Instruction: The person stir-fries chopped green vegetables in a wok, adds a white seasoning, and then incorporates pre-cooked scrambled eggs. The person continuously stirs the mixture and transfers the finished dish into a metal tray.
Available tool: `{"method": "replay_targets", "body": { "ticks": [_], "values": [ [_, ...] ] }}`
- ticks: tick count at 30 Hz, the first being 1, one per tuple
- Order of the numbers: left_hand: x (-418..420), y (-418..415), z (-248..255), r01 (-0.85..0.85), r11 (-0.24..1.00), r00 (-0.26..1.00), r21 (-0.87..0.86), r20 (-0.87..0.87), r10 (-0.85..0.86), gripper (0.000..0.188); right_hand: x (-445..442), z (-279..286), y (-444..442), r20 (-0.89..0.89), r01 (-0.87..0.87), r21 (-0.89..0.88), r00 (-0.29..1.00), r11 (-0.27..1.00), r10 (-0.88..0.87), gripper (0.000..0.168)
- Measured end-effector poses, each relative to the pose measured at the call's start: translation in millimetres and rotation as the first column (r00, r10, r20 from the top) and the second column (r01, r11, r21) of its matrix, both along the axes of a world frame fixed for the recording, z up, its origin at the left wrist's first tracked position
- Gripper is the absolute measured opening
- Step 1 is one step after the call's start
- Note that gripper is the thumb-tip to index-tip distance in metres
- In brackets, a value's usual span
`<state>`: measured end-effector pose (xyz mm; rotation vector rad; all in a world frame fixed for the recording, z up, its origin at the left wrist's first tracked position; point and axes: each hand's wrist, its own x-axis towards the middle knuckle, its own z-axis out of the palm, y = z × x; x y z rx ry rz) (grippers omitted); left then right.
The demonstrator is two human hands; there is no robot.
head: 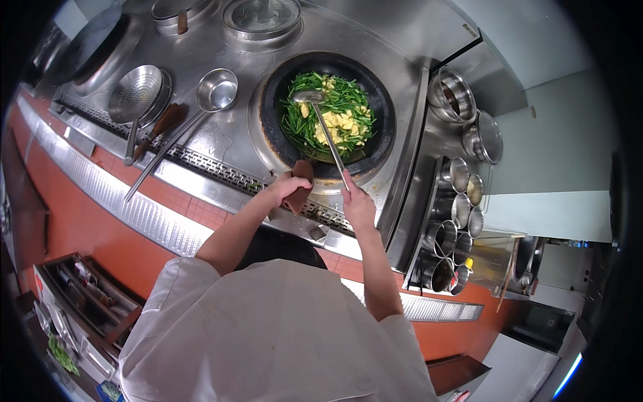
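A dark wok sits over a round burner ring on the steel range. Inside it lie cut green chives and pieces of yellow scrambled egg. My right hand grips the handle of a steel wok ladle, whose bowl rests on the chives at the far left of the food. A folded brown cloth is in my left hand at the wok's near edge. The cloth hides whatever part of the wok lies under it.
Left of the wok, a long-handled steel dipper lies on the range. A perforated strainer and a wok brush are farther left. Several steel pots line the right side, below stacked bowls. A grated drain channel runs along the front.
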<state>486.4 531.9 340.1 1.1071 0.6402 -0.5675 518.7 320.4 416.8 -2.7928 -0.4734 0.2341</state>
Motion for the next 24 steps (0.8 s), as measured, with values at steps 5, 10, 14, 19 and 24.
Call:
{"method": "replay_targets", "body": {
  "ticks": [5, 10, 14, 19, 24],
  "values": [
    [0.4, 2.3, -36.2, -0.030, 0.962, 0.989, 0.271, 0.149, -0.012, 0.040, 2.5, 17.6, -89.5, 0.017, -0.080, -0.185, 0.996, 0.979, 0.085, 0.052],
    [-3.1, -3.0, -24.3, -0.067, 0.922, 0.983, 0.382, 0.182, -0.004, 0.053, -6.3, 45.8, -128.1, -0.097, -0.078, 0.068, 0.992, 0.995, 0.084, 0.050],
    [-4.7, -3.1, -3.0, -0.010, 0.837, 0.992, 0.547, 0.109, -0.059, 0.048, 1.6, 29.3, -95.0, -0.185, -0.083, -0.044, 0.980, 0.996, 0.074, 0.046],
    [-8.7, -2.2, -0.9, -0.054, 0.882, 0.994, 0.468, 0.107, 0.004, 0.047, 18.9, 40.1, -76.7, -0.162, -0.112, 0.060, 0.979, 0.992, 0.120, 0.046],
    [-6.6, -7.6, 4.1, -0.034, 0.910, 0.990, 0.414, 0.141, -0.027, 0.041, 8.7, 23.9, -66.3, -0.275, -0.026, 0.063, 0.961, 0.998, 0.043, 0.045]
  ]
}}
